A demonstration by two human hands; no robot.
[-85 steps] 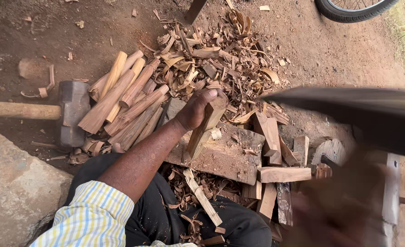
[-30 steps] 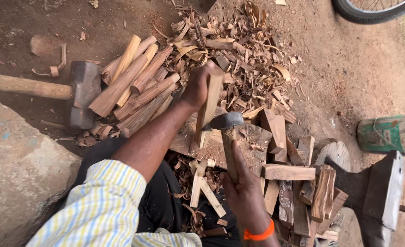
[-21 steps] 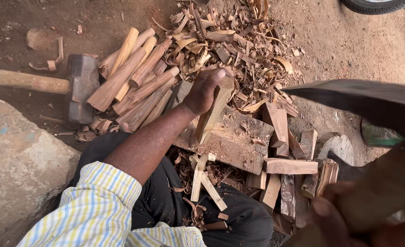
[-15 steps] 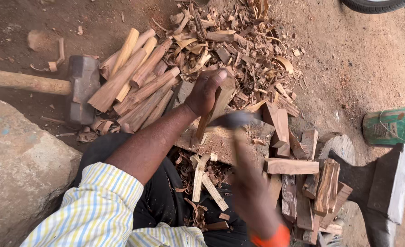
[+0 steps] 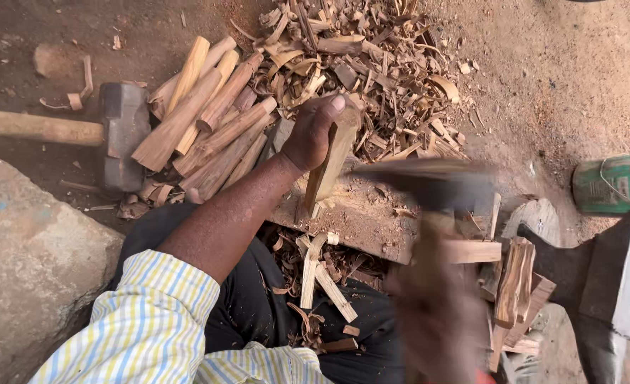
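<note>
My left hand [image 5: 313, 133] grips a pale wooden stick [image 5: 329, 165] and holds it upright, leaning, on a flat wooden chopping block [image 5: 361, 224]. My right hand [image 5: 428, 313], blurred by motion, is closed on the handle of a hatchet [image 5: 428, 183]. The dark hatchet head hangs just right of the stick, above the block. A striped sleeve covers my left upper arm.
A sledgehammer [image 5: 119, 135] lies at left beside a pile of split sticks [image 5: 208, 121]. Wood chips and shavings [image 5: 372, 64] cover the ground behind. A grey stone [image 5: 30, 263] sits lower left. An iron anvil [image 5: 606, 284] and a green can [image 5: 613, 185] stand at right.
The hatchet has swung up and down repeatedly beside the stick; now it is mid-swing close to the stick. My left hand has kept the stick on the block.
</note>
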